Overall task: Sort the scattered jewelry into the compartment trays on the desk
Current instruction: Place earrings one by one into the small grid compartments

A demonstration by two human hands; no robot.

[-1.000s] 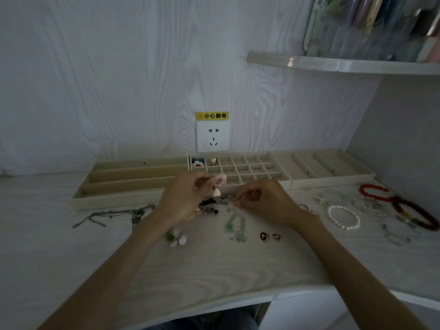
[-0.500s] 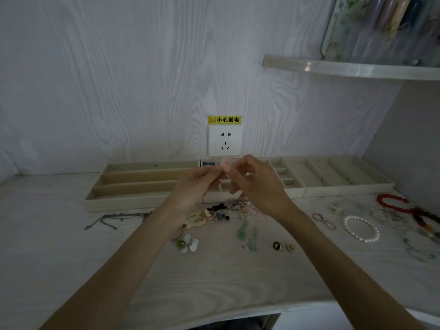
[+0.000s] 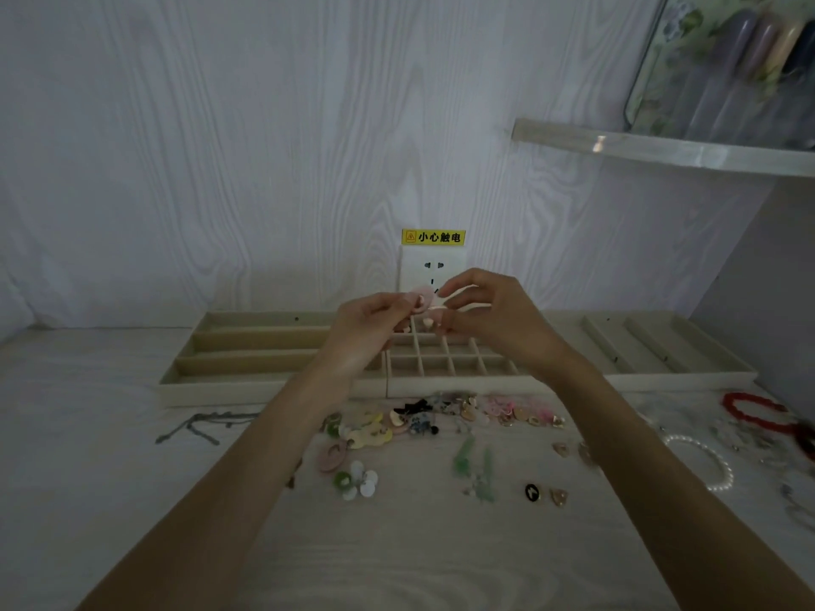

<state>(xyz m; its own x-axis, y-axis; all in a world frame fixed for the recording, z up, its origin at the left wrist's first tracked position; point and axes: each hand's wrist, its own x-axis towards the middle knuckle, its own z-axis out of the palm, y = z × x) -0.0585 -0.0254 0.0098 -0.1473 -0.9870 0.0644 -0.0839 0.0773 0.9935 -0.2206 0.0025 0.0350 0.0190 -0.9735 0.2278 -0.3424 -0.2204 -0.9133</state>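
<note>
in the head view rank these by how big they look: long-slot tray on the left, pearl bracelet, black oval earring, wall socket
1. long-slot tray
2. wall socket
3. pearl bracelet, close to the socket and partly blurred, so that pair is unsure
4. black oval earring

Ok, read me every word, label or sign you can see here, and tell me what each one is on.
"小心触电", black on a yellow sticker with a small warning triangle at its left end, stuck on the wall just above the white socket.
No other text is readable: the trays, the jewelry on the desk and the shelf show no legible lettering.
</note>
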